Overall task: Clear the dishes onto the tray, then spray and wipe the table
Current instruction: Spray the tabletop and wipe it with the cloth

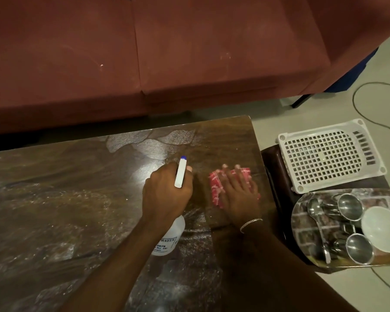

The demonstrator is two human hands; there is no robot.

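Note:
My left hand [167, 194] grips the head of a white spray bottle [170, 237] over the dark wooden table [54, 199]; its white nozzle with a blue tip [181, 172] points away from me. My right hand [240, 194] lies flat with straight fingers on a red and white cloth [215, 185], pressing it to the table near the right edge. The table surface shows wet sheen and white streaks. To the right, a patterned tray [302, 224] holds two steel cups [350, 207], a white bowl [382, 228], and a steel spoon [318, 221].
A red-brown sofa [167, 52] runs along the far side of the table. A white perforated plastic basket [329, 154] sits on a dark stool to the right, behind the tray. A cable [356, 102] loops on the pale floor.

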